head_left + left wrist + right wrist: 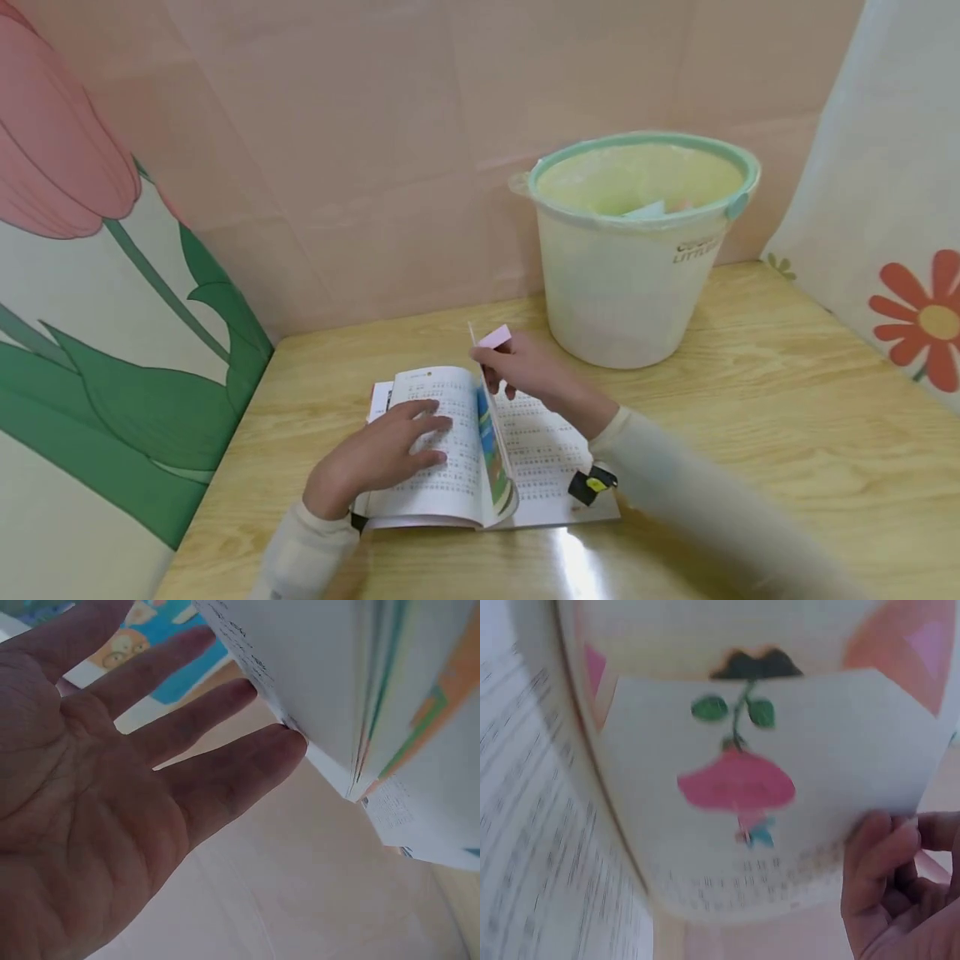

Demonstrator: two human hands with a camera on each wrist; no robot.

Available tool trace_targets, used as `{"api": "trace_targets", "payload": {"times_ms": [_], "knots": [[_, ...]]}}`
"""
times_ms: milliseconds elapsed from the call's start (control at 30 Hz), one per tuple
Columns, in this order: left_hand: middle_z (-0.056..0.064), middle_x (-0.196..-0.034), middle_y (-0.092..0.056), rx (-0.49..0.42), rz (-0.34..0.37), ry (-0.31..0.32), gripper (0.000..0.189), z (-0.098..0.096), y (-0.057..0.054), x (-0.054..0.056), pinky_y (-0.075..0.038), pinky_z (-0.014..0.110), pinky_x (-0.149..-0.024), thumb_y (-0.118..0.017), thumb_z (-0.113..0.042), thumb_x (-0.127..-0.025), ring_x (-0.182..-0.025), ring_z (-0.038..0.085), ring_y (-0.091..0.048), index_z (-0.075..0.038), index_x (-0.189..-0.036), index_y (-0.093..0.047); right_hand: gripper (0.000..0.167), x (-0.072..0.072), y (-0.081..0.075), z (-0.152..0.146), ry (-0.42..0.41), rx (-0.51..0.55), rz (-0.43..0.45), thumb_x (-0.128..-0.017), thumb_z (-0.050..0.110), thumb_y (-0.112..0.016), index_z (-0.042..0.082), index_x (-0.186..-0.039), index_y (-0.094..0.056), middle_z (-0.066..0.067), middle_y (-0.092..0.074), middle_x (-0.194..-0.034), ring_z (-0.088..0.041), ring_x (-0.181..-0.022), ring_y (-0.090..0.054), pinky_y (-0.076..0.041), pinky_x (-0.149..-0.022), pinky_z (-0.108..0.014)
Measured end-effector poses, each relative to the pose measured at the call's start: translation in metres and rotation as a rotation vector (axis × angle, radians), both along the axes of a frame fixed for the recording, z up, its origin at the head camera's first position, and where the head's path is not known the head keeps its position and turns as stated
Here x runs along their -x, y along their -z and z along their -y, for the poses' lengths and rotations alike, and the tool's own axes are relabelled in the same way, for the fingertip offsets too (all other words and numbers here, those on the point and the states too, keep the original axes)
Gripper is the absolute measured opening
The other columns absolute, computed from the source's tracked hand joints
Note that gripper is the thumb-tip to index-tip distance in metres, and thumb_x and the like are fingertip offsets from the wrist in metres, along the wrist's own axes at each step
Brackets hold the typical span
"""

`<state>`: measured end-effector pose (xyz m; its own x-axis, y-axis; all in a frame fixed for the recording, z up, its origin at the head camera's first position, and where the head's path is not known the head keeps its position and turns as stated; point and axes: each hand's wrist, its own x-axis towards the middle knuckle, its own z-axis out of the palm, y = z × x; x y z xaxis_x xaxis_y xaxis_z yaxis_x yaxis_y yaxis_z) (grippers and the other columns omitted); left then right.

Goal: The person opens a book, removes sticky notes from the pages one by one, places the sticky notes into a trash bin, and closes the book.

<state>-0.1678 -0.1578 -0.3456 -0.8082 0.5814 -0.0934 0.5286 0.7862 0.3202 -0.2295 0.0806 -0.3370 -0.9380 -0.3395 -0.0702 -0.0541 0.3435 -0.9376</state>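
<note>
An illustrated book (442,492) lies spread on the table, with printed text on both sides. My left hand (386,454) is over the left page, its fingers spread and fairly straight; in the left wrist view the fingertips touch the page edge. My right hand (528,367) pinches the outer edge of a raised page (652,840) between thumb and fingers. That page shows a pink flower drawing in the right wrist view. A small pink slip (495,337) sticks out at the right hand's fingers; how it is held is partly hidden.
A pale bucket (618,292) with a green rim stands behind the book to the right, with paper pieces inside. A pink wall covering (360,167) rises behind the wooden table (787,433). Flower-printed panels flank both sides.
</note>
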Motion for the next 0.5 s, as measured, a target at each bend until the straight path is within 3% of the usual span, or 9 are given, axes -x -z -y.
{"api": "trace_targets", "payload": {"times_ms": [267,500], "knots": [[0.014,-0.153,-0.047,-0.043,0.031,-0.092,0.083,0.002,-0.007,0.0,-0.037,0.046,-0.116,-0.063,-0.032,-0.098,-0.142,0.027,-0.044,-0.008,-0.16,-0.014,0.031,-0.004,0.0,0.048,0.037,-0.005,-0.083,-0.097,0.031,-0.059,0.011,-0.074,-0.061,0.002,-0.053,-0.06,-0.01,-0.053,-0.048,-0.042,-0.05,-0.024],[0.013,-0.147,-0.054,-0.107,0.023,-0.08,0.086,0.006,-0.012,-0.004,-0.043,0.046,-0.11,-0.055,-0.021,-0.103,-0.132,0.027,-0.056,-0.01,-0.159,0.009,0.033,-0.005,0.007,0.066,0.044,-0.053,-0.102,-0.096,0.031,-0.06,0.013,-0.067,-0.06,0.003,-0.051,-0.057,-0.01,-0.052,-0.046,-0.038,-0.048,-0.023]]}}
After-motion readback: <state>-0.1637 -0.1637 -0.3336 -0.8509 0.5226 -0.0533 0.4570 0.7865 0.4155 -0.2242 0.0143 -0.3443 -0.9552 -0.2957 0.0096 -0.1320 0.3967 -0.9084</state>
